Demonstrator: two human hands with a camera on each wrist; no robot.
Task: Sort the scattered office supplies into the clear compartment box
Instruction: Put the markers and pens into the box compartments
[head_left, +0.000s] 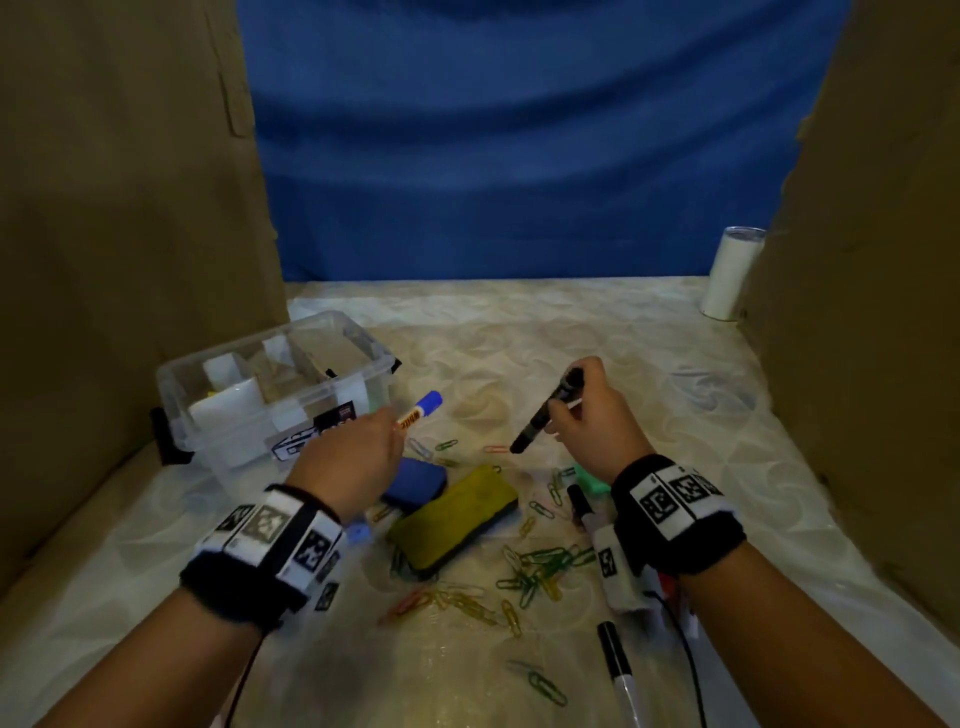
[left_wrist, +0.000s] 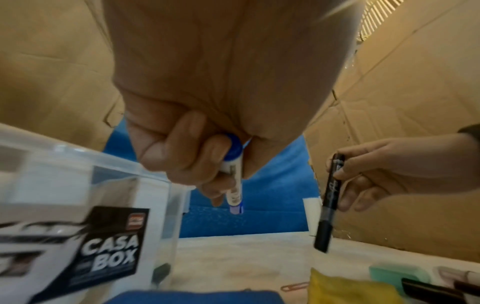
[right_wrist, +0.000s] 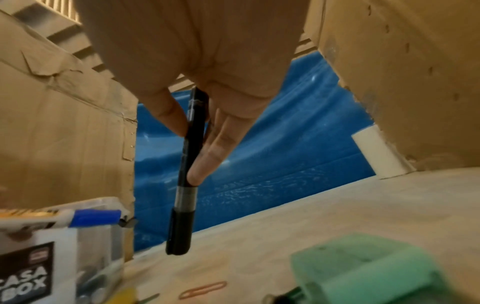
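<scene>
1. Black marker, lying nearest on the desk, unsorted.
2. Paper clips, coloured, scattered mid-desk beside a yellow eraser and a blue eraser.
3. Right hand: fingers pinch a black pen, tip down, raised off the desk, probably for carrying to the box.
4. Left hand: curled round a blue-capped marker, cap toward the box.
5. Clear compartment box, far left, lid off; some compartments already hold items.

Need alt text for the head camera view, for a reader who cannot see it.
Left hand holds a blue-capped marker beside the clear compartment box; right hand holds a black marker. Paper clips and erasers lie scattered below.
</scene>
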